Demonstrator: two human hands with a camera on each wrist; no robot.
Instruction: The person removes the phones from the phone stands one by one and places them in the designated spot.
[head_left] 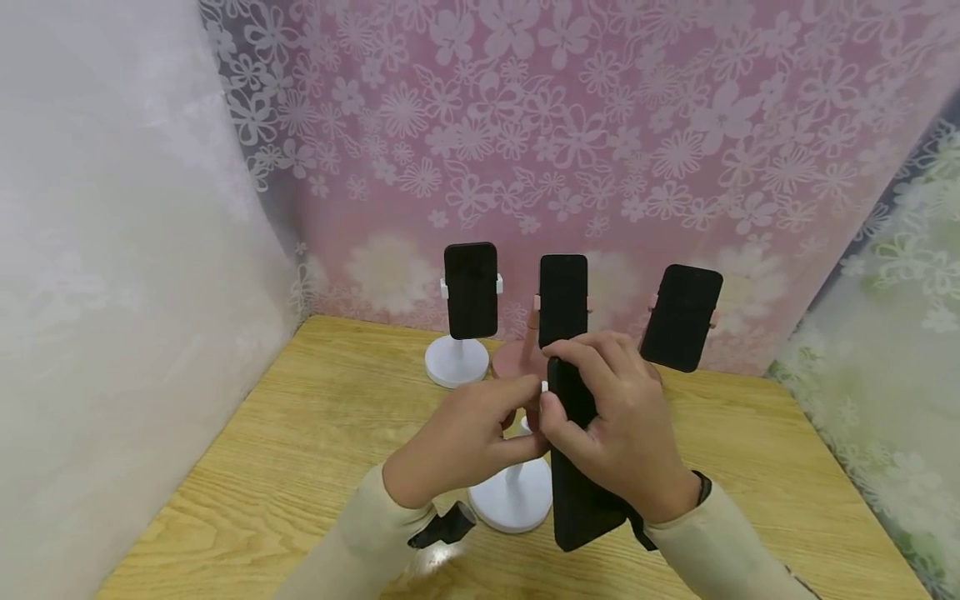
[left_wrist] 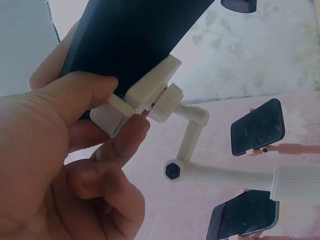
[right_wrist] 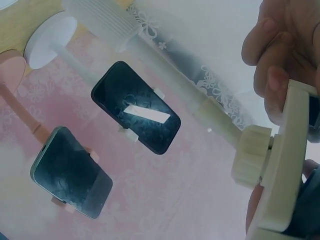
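My right hand [head_left: 626, 417] grips a black smartphone [head_left: 581, 500] by its long edges, fingers over the top and thumb on the left edge. The phone lies against the clamp [left_wrist: 152, 82] of a white phone stand. My left hand [head_left: 468, 433] pinches the end of that clamp, its thumb [left_wrist: 95, 90] on the phone side and a finger below. The stand's round white base [head_left: 513, 500] sits on the table under both hands. In the right wrist view the back of the clamp [right_wrist: 285, 165] shows beside its knob [right_wrist: 252, 155]. The hands hide much of the clamp in the head view.
Behind stand a white stand [head_left: 457, 362] with a phone [head_left: 471, 292], a pink stand [head_left: 517, 358] with a phone [head_left: 564, 300], and another phone [head_left: 682, 317] in pink clamps at right. A floral curtain [head_left: 600, 125] hangs behind the wooden table [head_left: 300, 450].
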